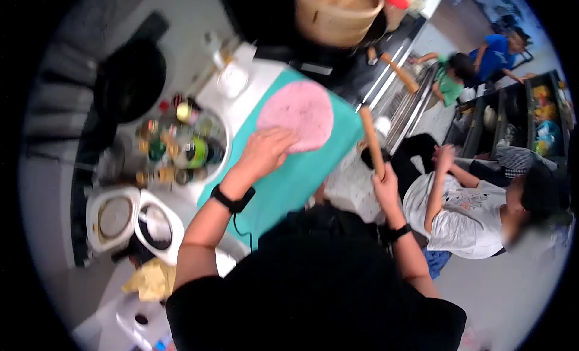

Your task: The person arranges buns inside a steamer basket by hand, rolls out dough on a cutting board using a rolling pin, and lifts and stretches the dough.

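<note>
A round, flat sheet of pink dough [304,112] with small dark specks lies on a teal mat [295,185] on the counter. My left hand [267,150] is at its near-left edge, fingers bent together over the rim; the thumb is partly hidden. In my right hand [384,185] is a wooden rolling pin [372,140], gripped near its lower end and tilted up, off the mat's right side and apart from the dough. Dark bands circle both wrists.
A bamboo steamer [338,19] stands on the black stove beyond the mat. To the left are a round tray [226,143] of bottles and a black pan [129,79]. A person in a white shirt [464,215] is close on my right; two others are farther back.
</note>
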`<state>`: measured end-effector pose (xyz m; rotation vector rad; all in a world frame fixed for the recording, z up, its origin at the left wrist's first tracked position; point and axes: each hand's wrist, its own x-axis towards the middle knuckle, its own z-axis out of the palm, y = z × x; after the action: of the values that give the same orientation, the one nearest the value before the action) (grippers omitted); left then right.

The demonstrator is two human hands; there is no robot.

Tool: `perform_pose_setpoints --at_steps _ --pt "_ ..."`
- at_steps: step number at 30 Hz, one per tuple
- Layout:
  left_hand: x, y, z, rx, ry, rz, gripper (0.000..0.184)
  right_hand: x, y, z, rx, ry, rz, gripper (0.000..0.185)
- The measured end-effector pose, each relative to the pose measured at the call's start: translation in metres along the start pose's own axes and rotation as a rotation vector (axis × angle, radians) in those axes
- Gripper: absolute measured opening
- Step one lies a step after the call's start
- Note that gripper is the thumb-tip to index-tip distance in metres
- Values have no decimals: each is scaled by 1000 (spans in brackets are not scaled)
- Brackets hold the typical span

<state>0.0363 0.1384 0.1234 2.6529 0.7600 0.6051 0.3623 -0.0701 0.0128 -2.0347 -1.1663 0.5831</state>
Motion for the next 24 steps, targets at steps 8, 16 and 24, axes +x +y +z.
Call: perform_pose_setpoints --at_steps 8,16,24 --pt "-139 6 107 -122 -193 -339 60 10 -46 19 -98 -245 20 22" --pt "-113 -14 85 -113 263 -459 55 34 -102 87 -302 -350 -469 32" --pt "-124 -38 140 186 -92 -483 64 4 -67 168 -618 -247 -717 57"
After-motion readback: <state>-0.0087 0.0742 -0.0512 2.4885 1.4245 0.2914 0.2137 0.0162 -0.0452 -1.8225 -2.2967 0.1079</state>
